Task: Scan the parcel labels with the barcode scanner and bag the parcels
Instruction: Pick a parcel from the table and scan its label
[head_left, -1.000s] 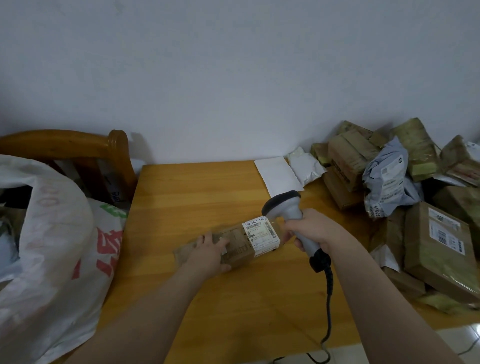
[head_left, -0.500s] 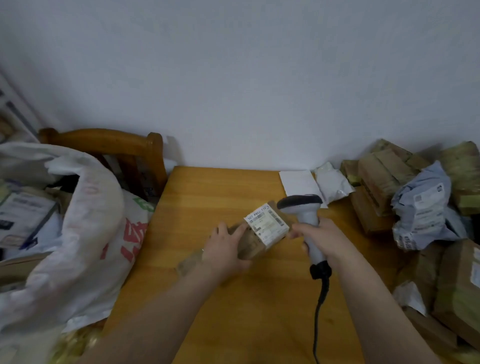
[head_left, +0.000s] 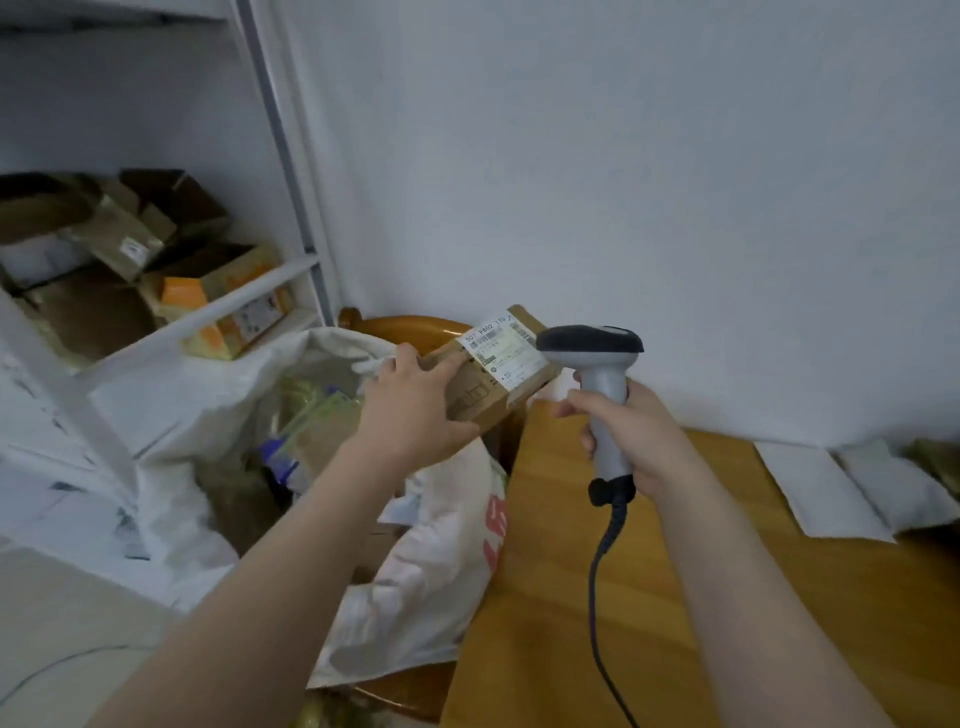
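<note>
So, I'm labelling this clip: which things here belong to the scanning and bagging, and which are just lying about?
In the job: parcel, gripped by the left hand; barcode scanner, gripped by the right hand; white sack, part filled.
Lying about: cardboard boxes on the shelf; wooden chair; white packets on the table, untouched.

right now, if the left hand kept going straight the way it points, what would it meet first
Likely the head of the barcode scanner: the left hand points up and right, and the parcel it grips sits right beside it. Depth is unclear; behind lies the white wall.
</note>
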